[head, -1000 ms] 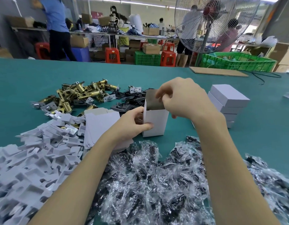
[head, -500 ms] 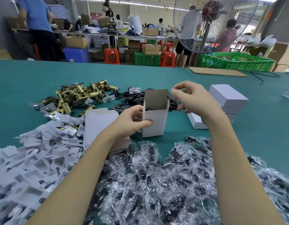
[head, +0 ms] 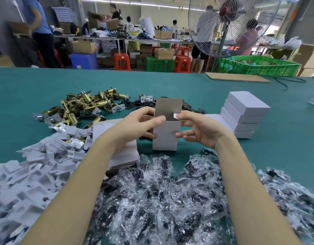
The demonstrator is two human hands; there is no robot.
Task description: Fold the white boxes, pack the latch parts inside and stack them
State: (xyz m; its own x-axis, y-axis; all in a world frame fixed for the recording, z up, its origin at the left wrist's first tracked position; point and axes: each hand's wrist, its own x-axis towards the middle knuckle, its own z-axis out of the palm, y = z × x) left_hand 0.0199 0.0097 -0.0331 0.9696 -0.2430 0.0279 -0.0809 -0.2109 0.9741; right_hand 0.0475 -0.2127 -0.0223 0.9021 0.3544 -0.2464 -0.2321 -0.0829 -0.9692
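Note:
A white box point(head: 164, 138) stands upright on the green table point(head: 29, 85), its top open and its lid flap raised. My left hand point(head: 140, 123) grips its left side, fingers curled over the top left corner. My right hand point(head: 199, 129) holds the right side, fingertips pinching a small side flap at the top rim. Brass latch parts point(head: 85, 105) lie heaped at the back left. A stack of closed white boxes point(head: 244, 114) stands to the right. Flat unfolded boxes point(head: 115, 138) lie under my left wrist.
White card inserts point(head: 34, 167) are piled at the left. Clear bags of dark screws point(head: 170, 200) cover the near table. Black plates point(head: 145, 103) lie behind the box. A cardboard sheet point(head: 237, 77), a fan point(head: 226, 23) and a green crate point(head: 258, 66) stand at the far edge.
My right hand came back from the right to the box's top right corner. My left hand slid up from the box's lower front to its top left corner.

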